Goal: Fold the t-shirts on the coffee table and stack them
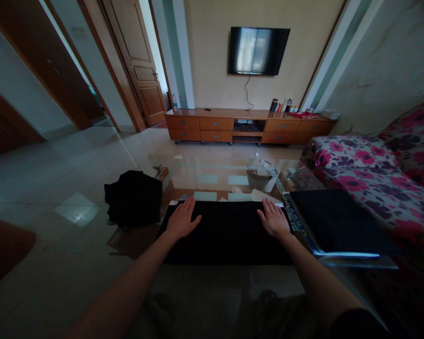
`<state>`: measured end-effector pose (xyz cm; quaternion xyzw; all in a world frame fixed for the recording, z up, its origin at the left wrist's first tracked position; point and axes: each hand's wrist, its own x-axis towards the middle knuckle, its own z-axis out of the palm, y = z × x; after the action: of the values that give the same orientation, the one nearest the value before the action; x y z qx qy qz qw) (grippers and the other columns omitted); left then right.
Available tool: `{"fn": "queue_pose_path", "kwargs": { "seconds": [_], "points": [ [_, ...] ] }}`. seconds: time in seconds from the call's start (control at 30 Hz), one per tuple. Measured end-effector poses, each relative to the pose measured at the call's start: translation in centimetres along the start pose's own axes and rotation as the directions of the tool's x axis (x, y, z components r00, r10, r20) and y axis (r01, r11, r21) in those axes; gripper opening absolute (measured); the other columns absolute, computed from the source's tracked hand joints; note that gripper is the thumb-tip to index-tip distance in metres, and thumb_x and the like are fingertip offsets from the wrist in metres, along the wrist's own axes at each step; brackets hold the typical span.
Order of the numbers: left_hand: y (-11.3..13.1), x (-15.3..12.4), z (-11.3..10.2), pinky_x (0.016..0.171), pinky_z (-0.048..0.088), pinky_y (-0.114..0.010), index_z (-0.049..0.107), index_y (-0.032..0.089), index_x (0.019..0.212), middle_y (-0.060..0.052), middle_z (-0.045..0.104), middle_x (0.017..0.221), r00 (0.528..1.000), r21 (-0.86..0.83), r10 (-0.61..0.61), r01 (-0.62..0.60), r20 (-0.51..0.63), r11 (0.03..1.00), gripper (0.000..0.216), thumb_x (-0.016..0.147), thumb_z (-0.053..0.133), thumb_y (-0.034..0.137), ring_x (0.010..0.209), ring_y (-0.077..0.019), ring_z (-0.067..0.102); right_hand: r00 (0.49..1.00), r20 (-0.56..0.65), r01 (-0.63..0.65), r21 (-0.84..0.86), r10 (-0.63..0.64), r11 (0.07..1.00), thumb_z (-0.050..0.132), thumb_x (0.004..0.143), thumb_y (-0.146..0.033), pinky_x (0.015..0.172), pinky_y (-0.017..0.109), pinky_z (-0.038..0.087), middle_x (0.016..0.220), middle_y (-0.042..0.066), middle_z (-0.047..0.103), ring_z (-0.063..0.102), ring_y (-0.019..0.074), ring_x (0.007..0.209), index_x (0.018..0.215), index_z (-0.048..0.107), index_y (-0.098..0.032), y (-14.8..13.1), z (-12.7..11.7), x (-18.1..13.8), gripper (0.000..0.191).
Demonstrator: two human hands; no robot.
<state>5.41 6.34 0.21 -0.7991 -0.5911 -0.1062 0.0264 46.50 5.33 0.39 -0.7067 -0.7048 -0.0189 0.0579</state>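
Note:
A black cloth [228, 233] lies spread flat over the near edge of a glass coffee table [219, 181]. My left hand [181, 219] rests palm down on the cloth's far left part, fingers stretched out. My right hand [273, 219] presses flat on its far right part, fingers also stretched out. Neither hand holds anything. A folded dark cloth [335, 221] lies on the table's right end, just right of my right hand. A heap of black fabric [134, 197] sits on something low at the table's left end.
A sofa with a pink flowered cover [374, 174] stands at the right. Small items and papers [261, 176] lie on the glass. A wooden TV cabinet [247, 125] and a wall TV [257, 50] are at the far wall. Tiled floor [56, 188] and doorways are at the left.

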Motion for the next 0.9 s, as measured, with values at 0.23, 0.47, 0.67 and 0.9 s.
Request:
{"fn": "queue_pose_path", "kwargs": {
  "seconds": [0.23, 0.47, 0.67, 0.9],
  "points": [
    [-1.0, -0.3, 0.0, 0.127, 0.021, -0.045, 0.032, 0.007, 0.159, -0.018, 0.030, 0.167, 0.997, 0.003, -0.069, 0.069, -0.045, 0.998, 0.085, 0.094, 0.048, 0.059, 0.157, -0.0311, 0.022, 0.994, -0.026, -0.101, 0.014, 0.102, 0.995, 0.020, 0.103, -0.060, 0.126, 0.043, 0.017, 0.170, 0.015, 0.022, 0.019, 0.0264, 0.157, 0.164, 0.025, -0.008, 0.2, 0.2, -0.1, 0.080],
    [3.4, -0.8, -2.0, 0.127, 0.023, -0.045, 0.045, 0.021, 0.153, -0.010, 0.037, 0.165, 0.967, -0.084, 0.216, -0.229, -0.134, 0.970, 0.052, 0.104, 0.039, 0.035, 0.153, -0.0253, 0.032, 0.981, -0.146, 0.139, 0.041, -0.131, 0.989, 0.023, 0.107, -0.045, 0.126, 0.053, 0.014, 0.171, 0.011, 0.019, 0.018, 0.0277, 0.157, 0.164, 0.028, -0.016, -4.6, -2.2, -2.4, 0.064],
    [6.2, -2.5, -2.0, 0.125, 0.026, -0.047, 0.030, 0.034, 0.161, -0.003, 0.030, 0.169, 0.897, -0.208, 0.433, -0.408, 0.093, 0.889, 0.058, 0.106, 0.036, 0.050, 0.155, -0.0242, 0.027, 0.861, 0.108, 0.479, 0.158, -0.497, 0.864, 0.032, 0.107, -0.052, 0.118, 0.069, 0.019, 0.171, 0.000, 0.021, 0.018, 0.0330, 0.157, 0.162, 0.017, -0.050, -7.6, -2.6, -4.5, 0.057],
    [5.3, -2.6, -3.8, 0.124, 0.020, -0.057, 0.031, 0.051, 0.157, 0.001, 0.012, 0.173, 0.816, -0.225, 0.563, -0.529, 0.130, 0.818, 0.060, 0.100, 0.045, 0.062, 0.158, -0.0324, 0.017, 0.849, 0.125, 0.504, 0.105, -0.514, 0.857, 0.039, 0.101, -0.066, 0.115, 0.076, 0.011, 0.173, 0.001, 0.008, 0.010, 0.0398, 0.157, 0.160, 0.022, -0.051, -7.7, -2.7, -4.6, 0.064]
  ]
}}
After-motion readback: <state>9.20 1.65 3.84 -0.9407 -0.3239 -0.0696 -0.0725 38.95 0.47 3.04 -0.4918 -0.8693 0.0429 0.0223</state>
